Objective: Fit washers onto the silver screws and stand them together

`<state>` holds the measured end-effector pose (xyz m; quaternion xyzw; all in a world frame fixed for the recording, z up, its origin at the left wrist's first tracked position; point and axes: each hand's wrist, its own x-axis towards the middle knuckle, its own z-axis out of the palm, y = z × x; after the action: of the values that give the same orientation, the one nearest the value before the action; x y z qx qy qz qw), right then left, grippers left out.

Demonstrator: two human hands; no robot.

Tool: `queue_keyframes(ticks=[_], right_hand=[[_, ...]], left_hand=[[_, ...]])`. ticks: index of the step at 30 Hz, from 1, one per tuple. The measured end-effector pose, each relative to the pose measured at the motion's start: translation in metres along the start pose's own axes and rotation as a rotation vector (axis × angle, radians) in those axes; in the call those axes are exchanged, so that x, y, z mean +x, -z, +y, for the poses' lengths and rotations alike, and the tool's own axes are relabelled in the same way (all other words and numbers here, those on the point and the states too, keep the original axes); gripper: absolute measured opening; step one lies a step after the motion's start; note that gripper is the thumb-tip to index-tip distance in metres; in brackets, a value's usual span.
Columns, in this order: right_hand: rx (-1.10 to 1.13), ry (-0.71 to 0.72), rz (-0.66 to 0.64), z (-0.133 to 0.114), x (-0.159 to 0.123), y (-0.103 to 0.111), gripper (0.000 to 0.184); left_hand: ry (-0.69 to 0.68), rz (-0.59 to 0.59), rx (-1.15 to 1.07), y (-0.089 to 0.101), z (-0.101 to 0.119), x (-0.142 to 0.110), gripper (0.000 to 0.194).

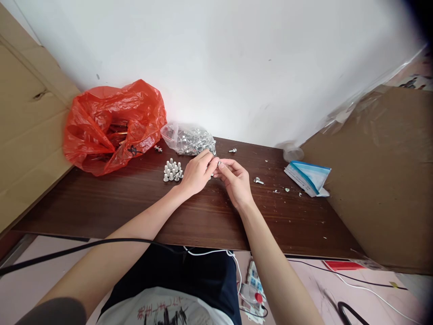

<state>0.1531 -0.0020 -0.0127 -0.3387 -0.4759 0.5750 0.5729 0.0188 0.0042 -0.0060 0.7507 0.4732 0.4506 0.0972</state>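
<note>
My left hand (197, 173) and my right hand (237, 181) meet over the middle of the table, fingertips close together. A small silvery bolt (219, 164) shows between them, mostly covered by fingers. The right thumb and fingers pinch it. The left fingers are closed as well, but what lies between them is hidden. Left of my left hand, several bolts (172, 170) stand upright on their heads in a tight group. Behind the hands sits a clear plastic bag (191, 139) full of bolts. Single bolts lie on the wood behind (232, 150) and to the right (259, 181).
A red plastic bag (115, 122) with coppery pieces inside fills the back left; a bolt (158, 148) lies beside it. At right are a blue-edged zip bag (308, 177) and a clear cup (292, 152). Cardboard walls flank the brown table (135, 205). A black cable (101, 242) crosses in front.
</note>
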Motion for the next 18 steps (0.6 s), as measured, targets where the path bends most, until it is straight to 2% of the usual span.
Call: queue_keyframes(ticks=[18], right_hand=[[0.014, -0.015, 0.011, 0.0023, 0.0028, 0.0023, 0.028]], left_hand=[[0.016, -0.029, -0.018, -0.0016, -0.0028, -0.0018, 0.024]])
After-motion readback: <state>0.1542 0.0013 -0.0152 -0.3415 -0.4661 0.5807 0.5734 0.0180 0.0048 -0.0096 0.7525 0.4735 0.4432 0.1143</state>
